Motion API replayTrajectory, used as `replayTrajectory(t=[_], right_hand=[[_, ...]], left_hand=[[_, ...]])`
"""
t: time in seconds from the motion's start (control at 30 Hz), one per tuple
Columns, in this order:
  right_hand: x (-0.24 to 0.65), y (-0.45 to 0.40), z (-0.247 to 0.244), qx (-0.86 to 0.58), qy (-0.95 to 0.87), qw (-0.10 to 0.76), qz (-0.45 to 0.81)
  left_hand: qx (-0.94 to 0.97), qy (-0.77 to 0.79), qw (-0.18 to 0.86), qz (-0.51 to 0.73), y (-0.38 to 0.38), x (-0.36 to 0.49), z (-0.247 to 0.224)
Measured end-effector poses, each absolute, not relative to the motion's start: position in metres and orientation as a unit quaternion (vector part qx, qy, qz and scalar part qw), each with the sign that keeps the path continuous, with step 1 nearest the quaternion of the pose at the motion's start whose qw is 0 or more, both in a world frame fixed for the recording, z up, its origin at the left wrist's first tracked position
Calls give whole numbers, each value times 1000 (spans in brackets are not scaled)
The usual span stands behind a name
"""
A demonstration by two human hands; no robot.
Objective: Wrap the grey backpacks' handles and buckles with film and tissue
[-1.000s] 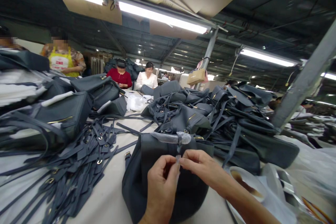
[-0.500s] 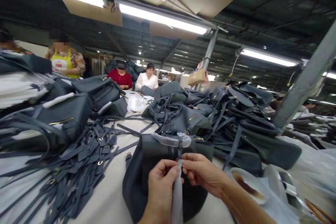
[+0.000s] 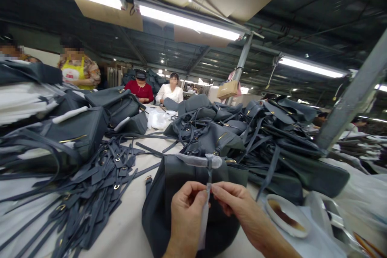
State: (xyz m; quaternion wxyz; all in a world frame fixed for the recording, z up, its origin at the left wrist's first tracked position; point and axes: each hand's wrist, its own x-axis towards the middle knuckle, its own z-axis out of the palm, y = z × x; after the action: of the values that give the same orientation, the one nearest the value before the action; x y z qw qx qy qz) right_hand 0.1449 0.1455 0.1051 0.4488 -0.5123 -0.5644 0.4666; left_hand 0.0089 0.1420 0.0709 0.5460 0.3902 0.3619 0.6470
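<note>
A dark blue-grey handbag (image 3: 157, 205) stands upright on the table in front of me. Its top handle (image 3: 193, 161) is covered in translucent wrap, and a narrow dark strap (image 3: 209, 173) hangs from it down the front. My left hand (image 3: 186, 213) pinches a thin white wrapping strip (image 3: 204, 225) between thumb and forefinger against that strap. From the other side my right hand (image 3: 234, 199) is closed, thumb and forefinger pinching at the strip's upper part. The strip's lower end hangs loose over the bag's front.
Loose straps with gold buckles (image 3: 105, 185) lie heaped at left beside more bags (image 3: 78, 129). Bags pile up behind and to the right (image 3: 290, 157). A tape roll (image 3: 287, 215) and a metal-looking holder (image 3: 329, 213) lie at right. Several people sit or stand across the table.
The white strip's hanging end now shows shorter, ending over the bag. My right hand has shifted slightly right and lower, with its fingertips at the strip's edge.
</note>
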Motion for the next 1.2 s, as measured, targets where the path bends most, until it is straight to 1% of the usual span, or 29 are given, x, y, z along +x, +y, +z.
replayTrajectory(t=[0.13, 0.27, 0.4, 0.47, 0.63, 0.8, 1.0, 1.2], right_hand=[[137, 148, 106, -492, -567, 436, 496], [138, 152, 105, -468, -525, 458, 544], [143, 156, 102, -449, -493, 463, 584], [144, 157, 101, -453, -499, 460, 578], [144, 159, 98, -456, -534, 461, 543], [145, 160, 96, -447, -549, 458, 538], [145, 162, 96, -447, -550, 456, 538], [142, 159, 101, -455, -554, 455, 528]], left_hand=[[392, 368, 522, 662, 140, 9, 70], [421, 375, 511, 649, 143, 6, 72], [403, 360, 591, 599, 147, 3, 75], [390, 349, 617, 588, 148, 1, 78], [391, 349, 615, 589, 147, -3, 84], [387, 354, 625, 578, 148, -2, 82], [385, 324, 637, 584, 152, -3, 79], [410, 323, 650, 552, 153, -6, 76]])
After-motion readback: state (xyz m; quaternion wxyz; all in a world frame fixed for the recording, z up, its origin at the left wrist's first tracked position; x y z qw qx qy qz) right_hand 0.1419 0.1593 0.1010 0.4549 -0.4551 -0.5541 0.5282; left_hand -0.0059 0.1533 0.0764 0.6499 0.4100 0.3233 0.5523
